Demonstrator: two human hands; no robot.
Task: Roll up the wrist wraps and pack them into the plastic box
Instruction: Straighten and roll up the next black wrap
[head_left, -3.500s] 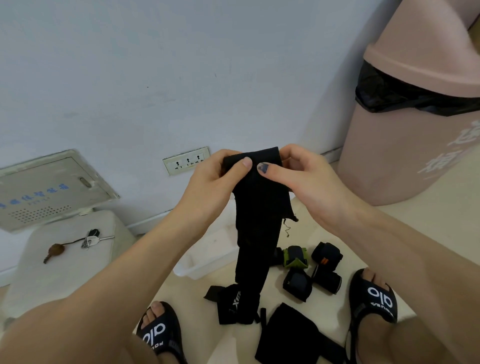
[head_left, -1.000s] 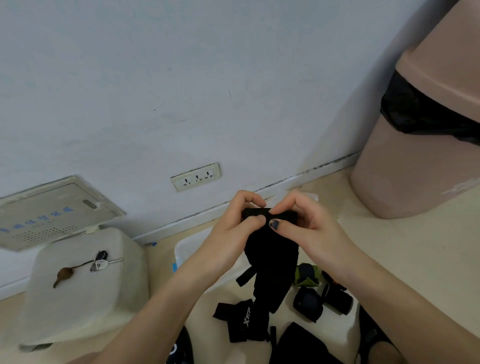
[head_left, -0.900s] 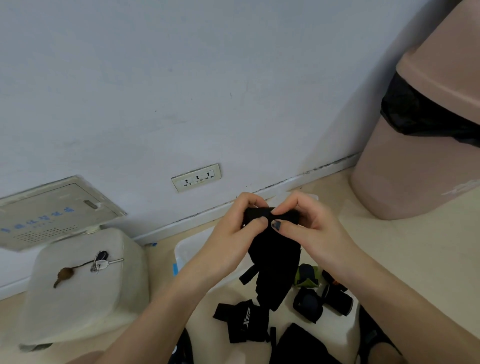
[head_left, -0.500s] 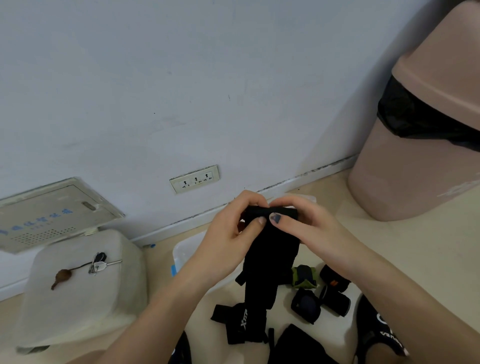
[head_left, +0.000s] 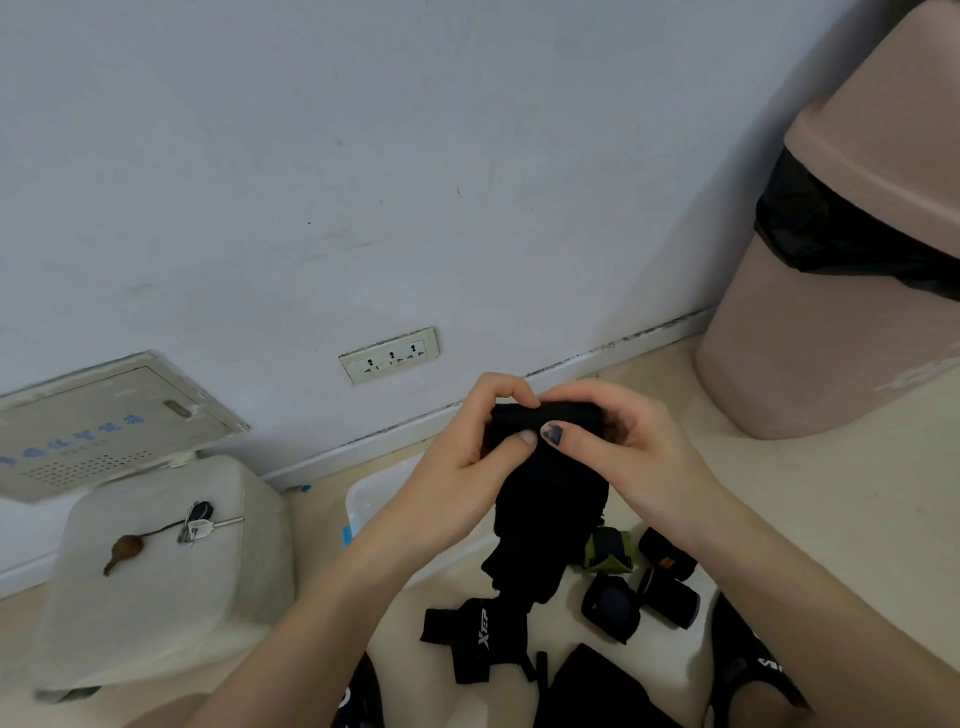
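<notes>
**Two hands rolling a black wrist wrap above the floor**

The left hand (head_left: 457, 462) and right hand (head_left: 628, 452) pinch the rolled top of a black wrist wrap (head_left: 545, 493), thumbs in front, its loose tail hanging down. Behind it on the floor sits a clear plastic box (head_left: 363, 501). Below lie rolled wraps (head_left: 639, 587) and an unrolled wrap marked "XTEP" (head_left: 478, 636). Keys (head_left: 195, 522) rest on a white stool (head_left: 156, 587).

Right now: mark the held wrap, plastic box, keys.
wrist wrap (head_left: 545, 483), head view, hanging fabric below the rolled top.
plastic box (head_left: 363, 499), head view, left rim corner.
keys (head_left: 196, 522), head view, bunch on white stool.
</notes>
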